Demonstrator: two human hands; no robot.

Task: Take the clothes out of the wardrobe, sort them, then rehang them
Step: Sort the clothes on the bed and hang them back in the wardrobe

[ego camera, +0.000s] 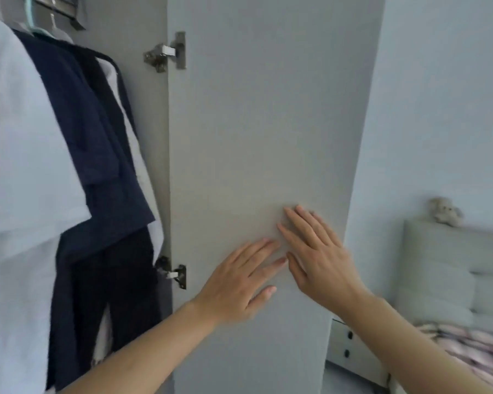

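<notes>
Both hands lie flat against the inner face of the open wardrobe door (254,137), fingers straight. The left hand (236,282) sits lower, the right hand (316,257) just above and beside it, their fingertips almost meeting. Two metal hinges, an upper hinge (165,54) and a lower hinge (172,273), join the door to the wardrobe. Inside, at left, hang a white garment (20,155), a navy jacket (97,155) and, below it, black trousers (120,294). To the right stands a bed (478,354) with a pink patterned cover; a small teddy bear (444,211) sits on its pale headboard (439,265).
</notes>
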